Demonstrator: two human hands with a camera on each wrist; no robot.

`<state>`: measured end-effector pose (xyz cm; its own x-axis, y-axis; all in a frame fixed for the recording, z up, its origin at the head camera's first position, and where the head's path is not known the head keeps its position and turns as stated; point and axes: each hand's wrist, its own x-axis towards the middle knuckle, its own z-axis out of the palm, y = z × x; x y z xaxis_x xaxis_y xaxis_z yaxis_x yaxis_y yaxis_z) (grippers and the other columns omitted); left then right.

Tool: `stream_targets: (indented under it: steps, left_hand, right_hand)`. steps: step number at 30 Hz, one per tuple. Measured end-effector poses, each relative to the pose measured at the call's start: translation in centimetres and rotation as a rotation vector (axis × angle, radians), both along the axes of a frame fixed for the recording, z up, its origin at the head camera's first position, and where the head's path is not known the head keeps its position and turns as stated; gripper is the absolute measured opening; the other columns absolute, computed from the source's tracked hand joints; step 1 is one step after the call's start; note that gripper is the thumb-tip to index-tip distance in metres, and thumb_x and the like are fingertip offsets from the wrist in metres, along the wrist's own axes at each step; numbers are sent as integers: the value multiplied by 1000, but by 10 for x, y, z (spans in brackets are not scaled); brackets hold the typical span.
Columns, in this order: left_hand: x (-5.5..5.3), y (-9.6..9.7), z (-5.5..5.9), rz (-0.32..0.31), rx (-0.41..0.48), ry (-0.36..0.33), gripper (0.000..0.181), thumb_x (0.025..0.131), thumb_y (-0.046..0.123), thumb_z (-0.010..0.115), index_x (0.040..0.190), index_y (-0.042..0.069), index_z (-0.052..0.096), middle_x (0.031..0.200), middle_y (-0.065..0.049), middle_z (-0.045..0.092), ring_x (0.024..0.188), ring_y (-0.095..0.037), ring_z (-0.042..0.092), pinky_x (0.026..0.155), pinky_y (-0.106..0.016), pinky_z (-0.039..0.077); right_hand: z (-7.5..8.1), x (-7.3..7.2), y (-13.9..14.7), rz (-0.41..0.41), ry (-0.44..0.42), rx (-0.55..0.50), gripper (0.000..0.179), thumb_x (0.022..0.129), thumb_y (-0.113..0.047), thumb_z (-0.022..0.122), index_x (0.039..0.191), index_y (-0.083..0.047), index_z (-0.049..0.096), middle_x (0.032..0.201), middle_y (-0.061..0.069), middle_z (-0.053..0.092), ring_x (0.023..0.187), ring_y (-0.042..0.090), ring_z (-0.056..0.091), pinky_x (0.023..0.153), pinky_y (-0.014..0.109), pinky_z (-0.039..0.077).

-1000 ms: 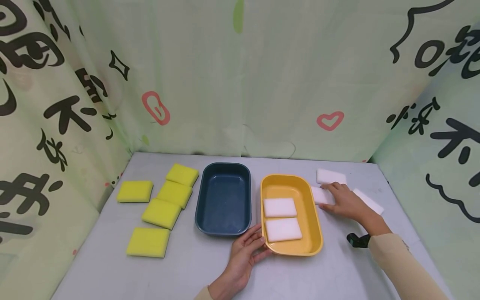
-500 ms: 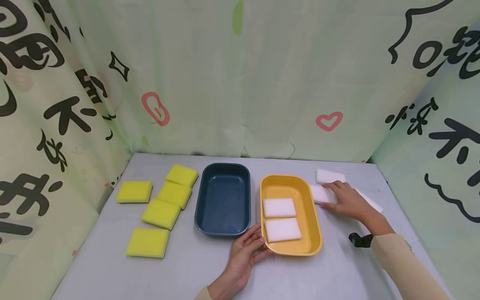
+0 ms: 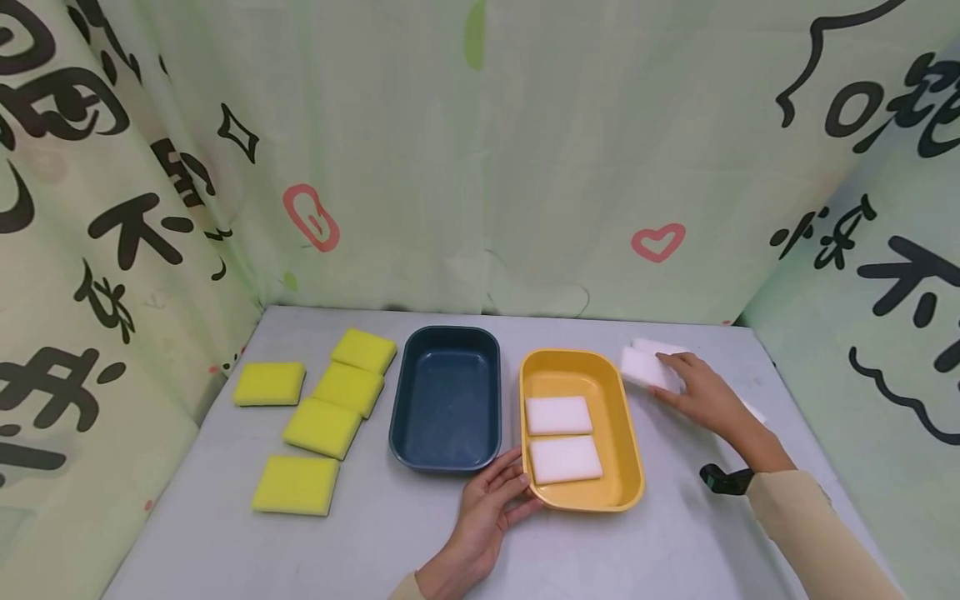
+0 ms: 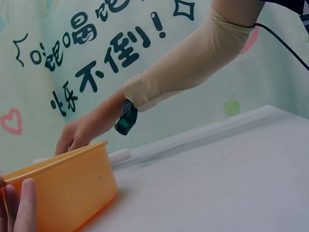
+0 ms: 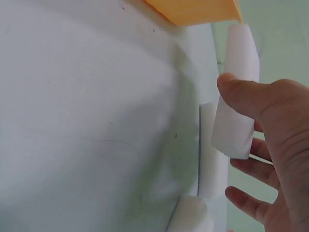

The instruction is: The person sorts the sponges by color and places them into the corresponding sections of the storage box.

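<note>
In the head view my left hand [image 3: 483,525] rests against the near left corner of a yellow tray [image 3: 626,467], its fingers fairly straight along the outer wall. Two white sponges [image 3: 558,416] lie flat inside that tray. My right hand [image 3: 701,400] pinches another white sponge [image 3: 643,367] beyond the tray's right side. The right wrist view has the thumb on one face of this held sponge [image 5: 236,125], which is raised off the table, with fingertips behind it. Under and beside it lie more white sponges [image 5: 211,164], partly covered in the head view.
A dark blue tray [image 3: 446,400] stands left of the yellow one. Several yellow sponges [image 3: 296,486] lie on the table [image 3: 375,550] at the left. A printed curtain [image 3: 480,208] surrounds the back and sides. A black device [image 3: 726,480] is on my right wrist.
My right hand has lifted the white sponge from the table and shifted slightly right and back. The left hand and both trays stay put.
</note>
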<state>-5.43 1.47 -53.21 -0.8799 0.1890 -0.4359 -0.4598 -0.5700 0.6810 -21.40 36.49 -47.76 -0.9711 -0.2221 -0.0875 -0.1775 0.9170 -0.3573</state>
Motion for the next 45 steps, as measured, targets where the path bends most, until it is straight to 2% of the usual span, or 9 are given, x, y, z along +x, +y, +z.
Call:
stream_targets:
  steps: [6,17,35,45]
  left_hand:
    - [0,0,0,0,-6,-6,55,96,3,71,149,4,54,112,-3,64,94,-12,70,85,-33,65]
    - [0,0,0,4,-11,-16,55,96,4,72,148,4,55,114,-4,65,94,-13,71,86,-34,65]
    - [0,1,-2,8,-14,-10,55,96,4,72,148,4,55,117,-6,65,95,-13,70,87,-34,65]
    - [0,0,0,5,-21,1,56,96,5,71,149,4,54,118,-6,65,95,-12,69,87,-34,65]
  right_hand:
    - [5,2,-2,-24,40,-3,79,97,-37,74,154,5,41,150,36,43,134,54,43,111,74,40]
    - [13,6,-23,-20,29,-39,78,96,-36,75,157,-4,40,156,29,43,141,50,40,112,73,39]
    - [27,19,-60,185,125,-46,70,94,-27,79,152,-3,49,150,26,49,138,46,43,112,67,44]
    - [27,24,-81,265,124,-54,69,93,-28,80,150,-2,52,145,23,53,134,42,49,110,61,50]
